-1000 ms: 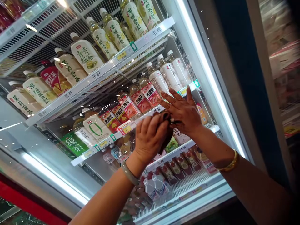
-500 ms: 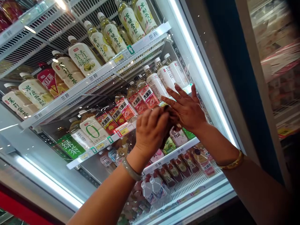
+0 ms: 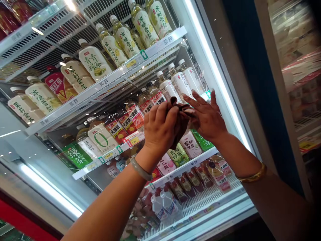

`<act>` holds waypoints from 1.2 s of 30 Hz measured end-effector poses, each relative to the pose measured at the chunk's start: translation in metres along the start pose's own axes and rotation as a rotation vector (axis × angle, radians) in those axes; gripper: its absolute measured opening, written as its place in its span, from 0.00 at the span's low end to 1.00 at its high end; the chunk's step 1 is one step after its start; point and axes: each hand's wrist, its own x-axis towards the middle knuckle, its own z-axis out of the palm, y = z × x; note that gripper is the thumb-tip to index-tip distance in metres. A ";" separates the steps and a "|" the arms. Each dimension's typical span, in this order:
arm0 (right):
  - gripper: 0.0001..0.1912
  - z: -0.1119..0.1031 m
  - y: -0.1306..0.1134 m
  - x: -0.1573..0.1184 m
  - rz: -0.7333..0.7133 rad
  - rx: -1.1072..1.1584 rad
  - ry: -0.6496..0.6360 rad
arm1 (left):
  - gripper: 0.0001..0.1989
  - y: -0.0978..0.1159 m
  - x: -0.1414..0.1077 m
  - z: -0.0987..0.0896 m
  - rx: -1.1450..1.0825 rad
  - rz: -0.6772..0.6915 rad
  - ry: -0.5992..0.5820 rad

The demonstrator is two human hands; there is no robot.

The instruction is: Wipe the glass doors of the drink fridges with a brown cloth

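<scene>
A dark brown cloth [image 3: 179,129] is bunched between my two hands, in front of the drink shelves. My left hand [image 3: 160,125] has its fingers wrapped round the cloth, and part of it hangs below the fist. My right hand [image 3: 207,117] meets the cloth's other side with thumb and forefinger, which are partly hidden. Its remaining fingers stretch out and spread. A grey bangle [image 3: 140,170] circles the left wrist and a gold bangle [image 3: 252,174] the right one.
Behind the hands, a lit drinks cooler shows reflections and specks as of glass. Bottled teas [image 3: 95,63] line its tilted-looking shelves [image 3: 105,82]. Clear bottles [image 3: 159,206] stand at the bottom. A bright light strip [image 3: 218,70] and dark blue panel [image 3: 247,67] run along the right.
The cloth shows more clearly between the hands now, with its top edge raised. Both hands have shifted only slightly, and the view has moved a little.
</scene>
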 end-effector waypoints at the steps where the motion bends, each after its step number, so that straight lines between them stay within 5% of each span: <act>1: 0.26 0.000 0.001 0.000 -0.005 0.001 -0.001 | 0.15 0.003 0.000 0.001 -0.004 -0.009 0.008; 8: 0.25 0.000 0.013 -0.003 0.009 -0.003 0.012 | 0.10 0.032 -0.021 0.000 -0.125 0.349 -0.140; 14: 0.24 -0.001 0.007 -0.001 0.030 0.002 0.071 | 0.15 0.007 0.019 0.007 -0.009 -0.033 -0.023; 22: 0.28 -0.001 0.024 -0.007 0.109 0.012 0.108 | 0.13 0.048 0.000 0.015 -0.089 0.253 -0.070; 29: 0.27 -0.008 0.032 -0.007 0.108 -0.011 0.120 | 0.15 0.031 0.036 0.025 -0.019 0.022 -0.034; 36: 0.28 -0.006 0.047 -0.012 0.088 0.019 0.124 | 0.11 0.060 0.010 0.022 -0.112 0.388 -0.098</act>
